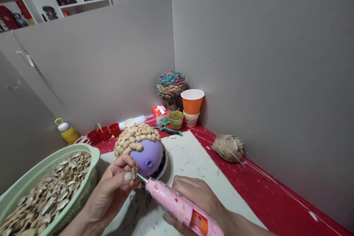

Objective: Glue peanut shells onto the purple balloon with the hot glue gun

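Observation:
Between the thumb and fingers of my left hand (113, 180) is a peanut shell (134, 172). My right hand (197, 195) is wrapped round a pink hot glue gun (174, 201), whose metal nozzle (143, 178) points at the shell and meets or nearly meets it. Just beyond sits a purple balloon (148, 153), its knot facing me. Peanut shells (138, 134) cover its top and left side in rows. It rests on a round dish (165, 164), mostly hidden behind the balloon.
At left a green basket (95, 153) holds many peanut shells. Red cups (114, 129), a yellow bottle (68, 132), pliers (171, 131), orange paper cups (193, 102) and a coloured peanut-shell ball (171, 85) stand behind. A twine ball (228, 147) lies right, by the grey partition (262, 62).

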{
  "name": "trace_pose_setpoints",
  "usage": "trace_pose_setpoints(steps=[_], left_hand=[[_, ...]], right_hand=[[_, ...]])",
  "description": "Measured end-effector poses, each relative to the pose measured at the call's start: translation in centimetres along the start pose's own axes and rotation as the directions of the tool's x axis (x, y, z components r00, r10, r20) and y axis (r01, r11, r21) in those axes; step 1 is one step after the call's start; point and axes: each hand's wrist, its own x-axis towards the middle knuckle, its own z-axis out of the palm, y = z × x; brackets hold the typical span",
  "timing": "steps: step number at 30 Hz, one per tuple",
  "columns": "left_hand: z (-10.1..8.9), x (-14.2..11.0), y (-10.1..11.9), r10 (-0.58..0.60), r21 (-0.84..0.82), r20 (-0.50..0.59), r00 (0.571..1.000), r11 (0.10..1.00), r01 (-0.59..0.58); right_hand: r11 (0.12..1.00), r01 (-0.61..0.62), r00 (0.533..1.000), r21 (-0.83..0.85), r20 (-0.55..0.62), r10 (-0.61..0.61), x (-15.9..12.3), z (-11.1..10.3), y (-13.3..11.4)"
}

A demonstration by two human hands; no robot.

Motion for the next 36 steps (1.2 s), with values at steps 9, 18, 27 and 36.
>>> trace_pose_setpoints(steps=[9,18,27,36], left_hand=[[0.07,0.02,0.09,0.0,-0.007,-0.022,1.0,1.0,0.0],[-0.03,-0.02,0.05,0.006,0.0,-0.038,0.999,1.0,-0.006],[-0.33,0.04,-0.1,0.0,-0.022,-0.033,0.999,1.0,-0.001],[-0.04,0.2,0.0,0.003,-0.021,-0.013,1.0,1.0,-0.004]], right_hand=[[0.998,-0.008,0.998,-0.054,0.062,0.011,-0.54,0.26,0.19],[0.998,0.013,0.998,-0.06,0.055,-0.009,-0.62,0.19,0.16],[0.996,0.041,0.998,-0.08,0.051,-0.037,-0.59,0.42,0.23],[0.997,0.007,0.998,-0.082,0.059,-0.002,-0.51,0.18,0.02]])
